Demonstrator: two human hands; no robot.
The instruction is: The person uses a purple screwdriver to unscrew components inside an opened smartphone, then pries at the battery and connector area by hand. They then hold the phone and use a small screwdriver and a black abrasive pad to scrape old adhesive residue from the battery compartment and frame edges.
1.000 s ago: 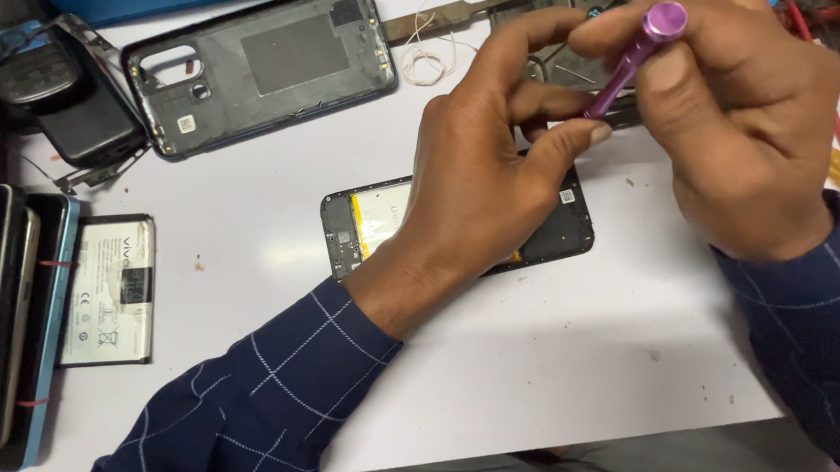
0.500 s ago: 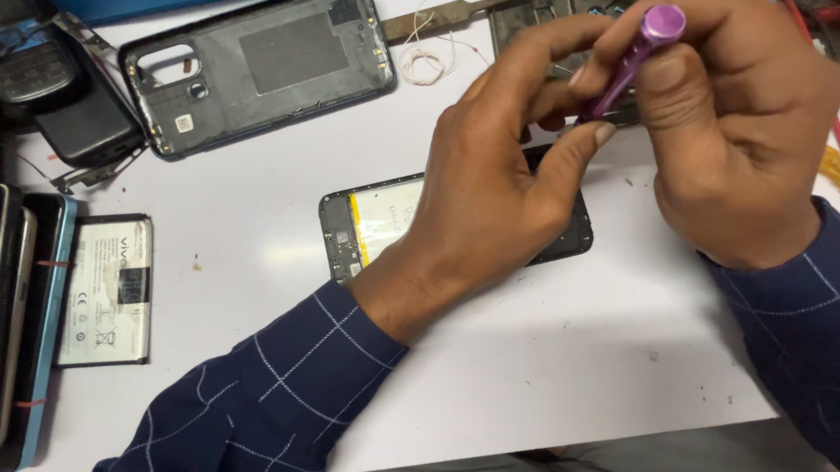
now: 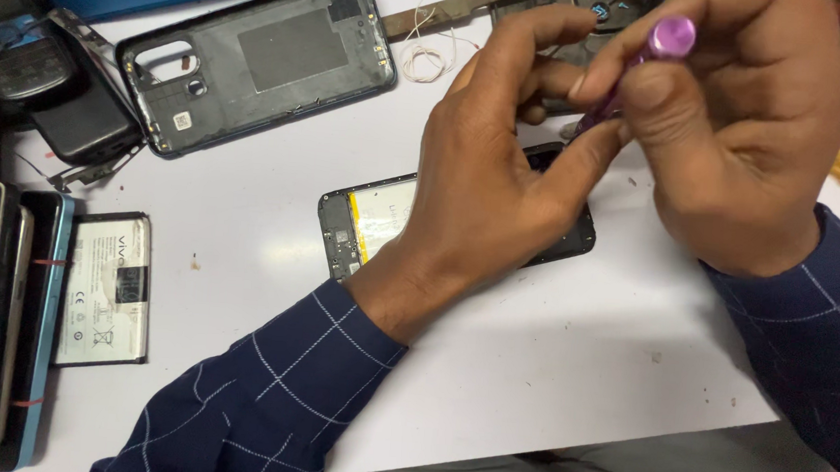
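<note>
The right hand (image 3: 742, 140) grips a purple screwdriver (image 3: 649, 55) tip-down over the opened phone (image 3: 361, 227) on the white table (image 3: 529, 372); the left hand (image 3: 487, 191) steadies it, fingers loose — unscrewing, seemingly. Next needs a steady tip. The back cover (image 3: 255, 57) lies beyond.

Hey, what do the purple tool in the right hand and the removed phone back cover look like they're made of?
Purple tool: likely anodised metal; its round cap has a shiny, metallic purple sheen. Most of the shaft is hidden by the right hand.
Back cover: probably moulded plastic; its inner side is matt dark grey with a camera cutout and a glossier dark rim. A metal frame cannot be ruled out.
</note>
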